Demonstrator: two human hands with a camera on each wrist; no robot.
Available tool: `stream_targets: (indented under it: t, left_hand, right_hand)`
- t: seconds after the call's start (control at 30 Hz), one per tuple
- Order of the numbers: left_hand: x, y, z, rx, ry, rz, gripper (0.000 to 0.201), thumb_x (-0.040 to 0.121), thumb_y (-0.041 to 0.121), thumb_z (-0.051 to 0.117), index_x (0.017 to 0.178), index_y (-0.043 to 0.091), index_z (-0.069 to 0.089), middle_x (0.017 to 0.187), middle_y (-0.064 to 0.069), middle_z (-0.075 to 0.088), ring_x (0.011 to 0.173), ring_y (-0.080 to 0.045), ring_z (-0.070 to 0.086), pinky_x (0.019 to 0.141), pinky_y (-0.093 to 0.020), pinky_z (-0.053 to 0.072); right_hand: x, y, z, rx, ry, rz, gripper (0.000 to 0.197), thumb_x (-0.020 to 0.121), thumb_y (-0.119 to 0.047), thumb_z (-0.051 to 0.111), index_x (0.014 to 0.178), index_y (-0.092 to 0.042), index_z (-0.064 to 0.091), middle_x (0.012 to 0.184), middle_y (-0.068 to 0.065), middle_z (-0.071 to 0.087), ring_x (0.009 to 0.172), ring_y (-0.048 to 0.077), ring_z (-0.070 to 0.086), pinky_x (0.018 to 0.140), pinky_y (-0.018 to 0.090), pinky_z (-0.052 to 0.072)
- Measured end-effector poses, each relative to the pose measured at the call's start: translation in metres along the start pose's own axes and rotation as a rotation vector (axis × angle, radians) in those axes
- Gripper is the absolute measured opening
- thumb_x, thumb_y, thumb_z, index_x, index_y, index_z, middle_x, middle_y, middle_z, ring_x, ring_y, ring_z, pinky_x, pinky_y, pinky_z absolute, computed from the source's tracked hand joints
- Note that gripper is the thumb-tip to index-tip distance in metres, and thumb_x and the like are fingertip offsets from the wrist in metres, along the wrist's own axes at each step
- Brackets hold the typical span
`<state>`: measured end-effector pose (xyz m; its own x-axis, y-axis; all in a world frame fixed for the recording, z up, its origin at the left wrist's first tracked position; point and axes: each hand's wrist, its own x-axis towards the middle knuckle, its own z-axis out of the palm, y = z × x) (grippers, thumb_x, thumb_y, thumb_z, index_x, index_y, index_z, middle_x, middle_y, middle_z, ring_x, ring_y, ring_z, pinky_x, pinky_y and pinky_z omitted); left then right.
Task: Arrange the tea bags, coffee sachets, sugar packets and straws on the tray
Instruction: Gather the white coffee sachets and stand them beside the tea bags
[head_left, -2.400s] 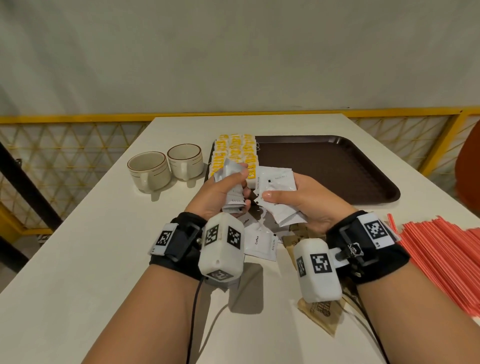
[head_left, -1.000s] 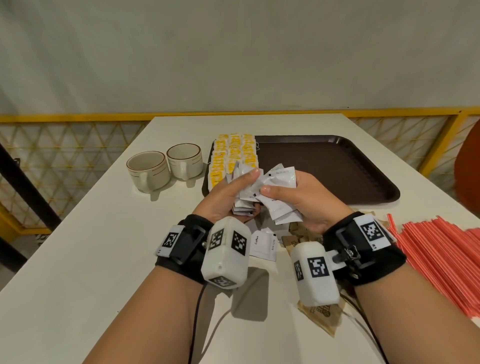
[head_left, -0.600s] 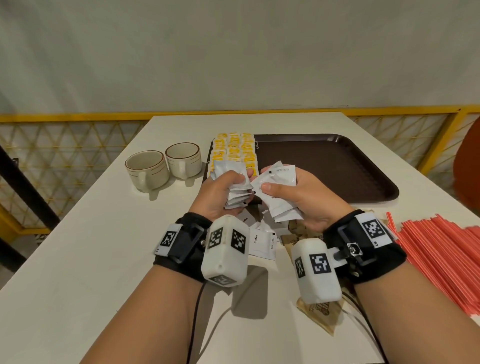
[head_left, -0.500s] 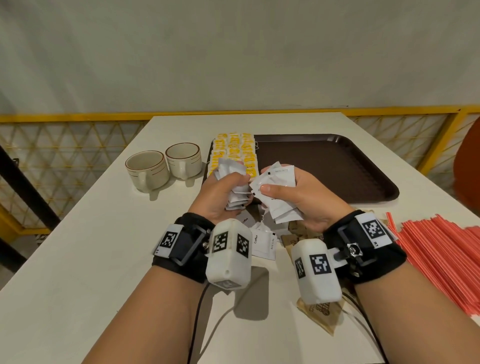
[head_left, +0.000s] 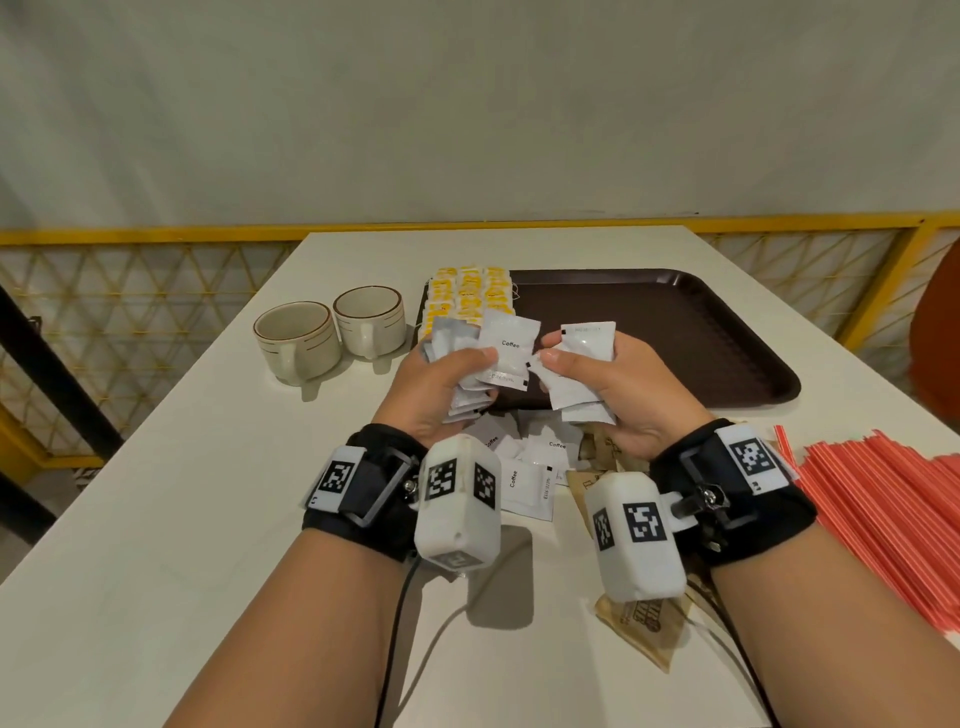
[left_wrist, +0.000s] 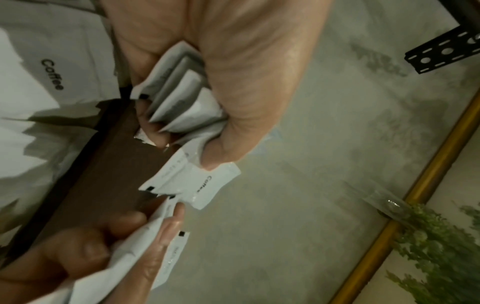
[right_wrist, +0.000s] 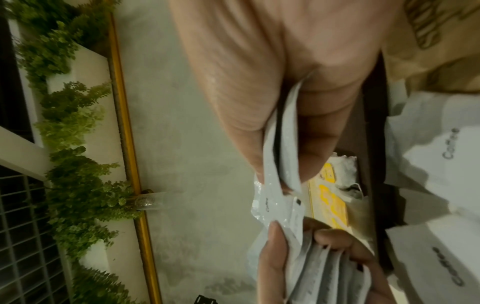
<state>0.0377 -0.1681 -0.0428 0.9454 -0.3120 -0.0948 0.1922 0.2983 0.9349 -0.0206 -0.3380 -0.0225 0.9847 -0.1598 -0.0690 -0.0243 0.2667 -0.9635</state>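
1. Your tray (head_left: 649, 332) holds tea bags (head_left: 467, 291) along its left edge.
2. Your left hand (head_left: 441, 387) and right hand (head_left: 618, 389) each pinch coffee sachets (head_left: 506, 348) above its near rim.
3. They look light and slippery; grip the flat faces.

Two cream cups (head_left: 332, 338) sit side by side on the white surface (head_left: 156, 519), yellow railing (head_left: 130, 236) and plain wall (head_left: 467, 104) behind.

Cups (head_left: 332, 335) left of tray (head_left: 675, 332); straws (head_left: 883, 499) right.
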Motion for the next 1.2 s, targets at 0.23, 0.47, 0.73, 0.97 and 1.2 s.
stream_targets:
  t: [0.23, 0.47, 0.73, 0.97, 1.2]
  left_hand:
    - [-0.003, -0.002, 0.007, 0.079, -0.205, -0.055, 0.049, 0.075, 0.020, 0.073, 0.121, 0.007, 0.062, 0.104, -0.019, 0.066, 0.084, -0.027, 0.064, 0.067, -0.032, 0.051]
    - [-0.003, -0.004, 0.012, 0.002, -0.151, -0.046, 0.026, 0.087, 0.004, 0.059, 0.113, 0.003, 0.063, 0.104, -0.024, 0.066, 0.089, -0.032, 0.066, 0.080, -0.038, 0.053]
    - [-0.005, -0.005, 0.013, 0.027, -0.201, -0.031, 0.016, 0.086, 0.013, 0.066, 0.099, 0.004, 0.064, 0.083, -0.015, 0.067, 0.069, -0.024, 0.065, 0.063, -0.031, 0.053]
    - [0.001, -0.004, 0.006, -0.016, -0.072, -0.065, 0.041, 0.065, 0.016, 0.076, 0.104, 0.004, 0.068, 0.102, -0.021, 0.069, 0.086, -0.032, 0.066, 0.078, -0.038, 0.052]
    - [0.001, 0.005, -0.005, -0.336, -0.107, -0.275, 0.032, 0.068, 0.011, 0.068, 0.099, 0.004, 0.062, 0.089, -0.015, 0.070, 0.073, -0.023, 0.066, 0.064, -0.028, 0.056]
  right_hand:
    - [-0.003, 0.004, 0.004, -0.098, -0.085, -0.018, 0.033, 0.083, -0.002, 0.068, 0.116, 0.001, 0.063, 0.109, 0.019, 0.070, 0.098, 0.029, 0.069, 0.083, 0.039, 0.058]
    - [-0.004, 0.004, 0.005, -0.167, -0.097, -0.048, 0.021, 0.083, -0.005, 0.068, 0.104, -0.006, 0.066, 0.092, 0.007, 0.073, 0.083, 0.018, 0.070, 0.070, 0.028, 0.058]
    - [-0.004, 0.001, 0.003, -0.069, -0.046, -0.044, 0.016, 0.085, -0.008, 0.067, 0.100, -0.003, 0.067, 0.090, 0.013, 0.073, 0.078, 0.022, 0.070, 0.068, 0.033, 0.060]
    - [-0.003, 0.001, 0.008, 0.003, 0.041, -0.036, 0.011, 0.089, -0.017, 0.064, 0.096, -0.009, 0.066, 0.084, 0.009, 0.072, 0.064, 0.015, 0.068, 0.050, 0.023, 0.051]
    - [-0.006, -0.001, 0.007, -0.107, -0.026, -0.143, 0.025, 0.089, -0.005, 0.063, 0.112, -0.014, 0.065, 0.091, 0.006, 0.070, 0.056, 0.004, 0.061, 0.048, 0.017, 0.047]
